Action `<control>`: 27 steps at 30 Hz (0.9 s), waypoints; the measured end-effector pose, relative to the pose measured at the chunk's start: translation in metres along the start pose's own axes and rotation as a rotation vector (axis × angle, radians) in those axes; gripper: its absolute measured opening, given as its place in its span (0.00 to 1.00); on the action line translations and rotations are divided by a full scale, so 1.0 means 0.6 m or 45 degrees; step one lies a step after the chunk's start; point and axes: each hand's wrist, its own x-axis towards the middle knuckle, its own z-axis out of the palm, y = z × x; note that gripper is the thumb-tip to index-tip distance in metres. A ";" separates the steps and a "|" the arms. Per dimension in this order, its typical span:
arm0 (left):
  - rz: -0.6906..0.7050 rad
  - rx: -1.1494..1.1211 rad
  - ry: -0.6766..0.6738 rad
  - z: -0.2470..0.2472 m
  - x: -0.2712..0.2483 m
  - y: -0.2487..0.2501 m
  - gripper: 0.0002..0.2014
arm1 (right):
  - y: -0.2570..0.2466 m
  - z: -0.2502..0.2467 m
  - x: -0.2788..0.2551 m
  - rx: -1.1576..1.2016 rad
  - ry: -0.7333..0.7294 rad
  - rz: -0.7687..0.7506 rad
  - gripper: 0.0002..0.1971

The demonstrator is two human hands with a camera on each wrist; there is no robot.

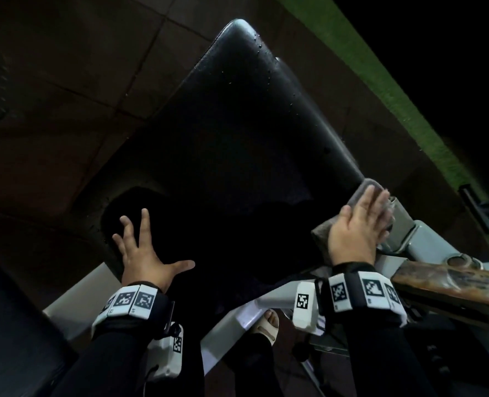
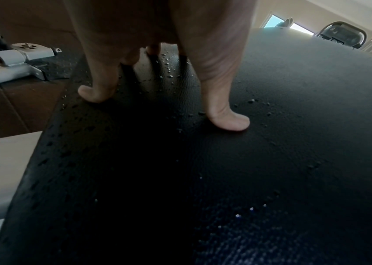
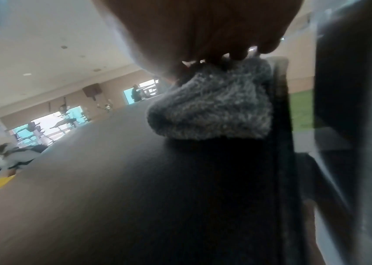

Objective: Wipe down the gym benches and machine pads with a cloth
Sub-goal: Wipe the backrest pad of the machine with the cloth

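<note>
A black padded bench (image 1: 237, 124) runs away from me, dotted with water droplets (image 2: 166, 68). My left hand (image 1: 144, 250) lies spread on its near left part, thumb and fingertips (image 2: 227, 120) pressing the pad (image 2: 271, 161). My right hand (image 1: 358, 222) rests flat, fingers straight and together, on a grey fuzzy cloth (image 1: 320, 230) at the pad's near right edge. In the right wrist view the cloth (image 3: 214, 111) bunches under my fingers against the pad (image 3: 135, 179), close to its edge.
The bench's grey metal frame (image 1: 426, 239) and a rusty brown bar (image 1: 452, 279) sit just right of the cloth. A green turf strip (image 1: 380, 81) runs along the right. Brown floor tiles (image 1: 65, 81) lie left. My sandalled foot (image 1: 266, 325) stands under the frame.
</note>
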 end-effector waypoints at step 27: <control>0.006 0.027 -0.010 -0.007 -0.011 0.014 0.67 | -0.187 -0.013 0.145 0.052 -0.120 -0.007 0.25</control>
